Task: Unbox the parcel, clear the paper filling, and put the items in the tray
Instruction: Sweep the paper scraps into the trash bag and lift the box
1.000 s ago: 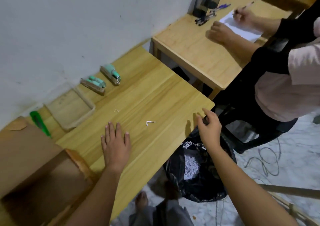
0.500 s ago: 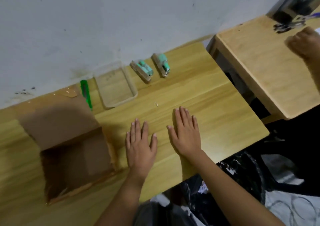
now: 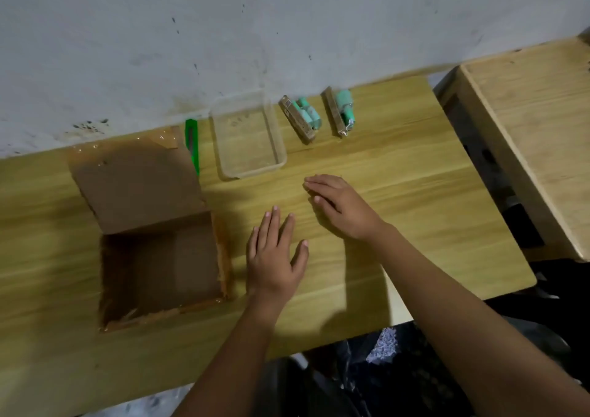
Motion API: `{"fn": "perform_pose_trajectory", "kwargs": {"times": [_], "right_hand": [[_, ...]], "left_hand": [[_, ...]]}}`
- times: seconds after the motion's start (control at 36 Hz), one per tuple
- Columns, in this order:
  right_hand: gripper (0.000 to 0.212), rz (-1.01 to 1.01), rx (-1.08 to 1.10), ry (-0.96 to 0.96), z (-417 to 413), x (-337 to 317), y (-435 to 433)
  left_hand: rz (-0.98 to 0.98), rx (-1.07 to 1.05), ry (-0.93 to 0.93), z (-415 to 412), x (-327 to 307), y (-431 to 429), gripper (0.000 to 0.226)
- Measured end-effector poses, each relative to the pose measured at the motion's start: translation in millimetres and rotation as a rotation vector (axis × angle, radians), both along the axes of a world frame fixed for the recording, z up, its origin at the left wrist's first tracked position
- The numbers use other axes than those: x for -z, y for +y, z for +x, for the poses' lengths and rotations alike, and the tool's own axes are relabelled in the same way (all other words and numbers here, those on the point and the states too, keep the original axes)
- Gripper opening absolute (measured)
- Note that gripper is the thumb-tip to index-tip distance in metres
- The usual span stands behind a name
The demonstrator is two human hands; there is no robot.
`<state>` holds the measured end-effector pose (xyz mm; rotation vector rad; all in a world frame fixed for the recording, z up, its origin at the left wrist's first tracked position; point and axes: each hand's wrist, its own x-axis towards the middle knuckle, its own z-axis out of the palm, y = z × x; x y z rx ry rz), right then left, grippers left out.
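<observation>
Table (image 3: 415,212): light wood, set against a stained grey wall (image 3: 223,33); second wooden table (image 3: 542,129) just beside on the right.
Box (image 3: 159,266): brown cardboard, open at the top, inside dark, no contents to be made out; far flap (image 3: 137,186) folded back flat toward the wall.
Cutter (image 3: 192,145): green, lying between flap and tray, long axis running from wall toward near edge.
Tray (image 3: 281,161): clear plastic, rectangular, long axis from wall toward near edge, nothing inside.
Items: two green-and-brown packs right of the tray, outside it; nearer pack (image 3: 300,118) tilted, long axis slanting down-right; farther pack (image 3: 341,112) almost parallel, well apart from the hands.
Left hand (image 3: 276,257): flat on the wood, palm down, fingers spread, empty, just right of the box.
Right hand (image 3: 338,205): palm down, fingers together and lightly curled, tips near the tray's near corner; cannot tell whether anything is pinched beneath.
Bag (image 3: 399,368): black, below the near table edge, white paper shreds (image 3: 384,349) showing inside.
</observation>
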<state>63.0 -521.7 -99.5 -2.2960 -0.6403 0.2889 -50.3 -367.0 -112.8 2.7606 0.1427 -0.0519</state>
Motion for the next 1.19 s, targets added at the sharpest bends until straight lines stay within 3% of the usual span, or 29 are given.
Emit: {"fn": "perform_pose_trajectory", "kwargs": {"times": [0.28,0.58,0.89,1.19], "right_hand": [[0.035,0.084,0.029,0.042,-20.9,-2.5,-37.3],[0.022,0.071,0.129,-0.113,-51.4,6.3,-52.1],[0.017,0.098,0.515,-0.179,-104.2,5.9,-76.2],[0.012,0.165,1.021,-0.11,-192.0,-0.4,-117.6]], "left_hand": [[-0.004,0.003,-0.001,-1.0,-1.8,-0.3,0.057],[-0.066,0.011,0.032,-1.5,-8.5,-1.6,0.055],[-0.037,-0.004,0.016,-4.1,-8.5,-13.6,0.058],[-0.004,0.27,0.121,-8.1,-15.1,-65.9,0.054]]}}
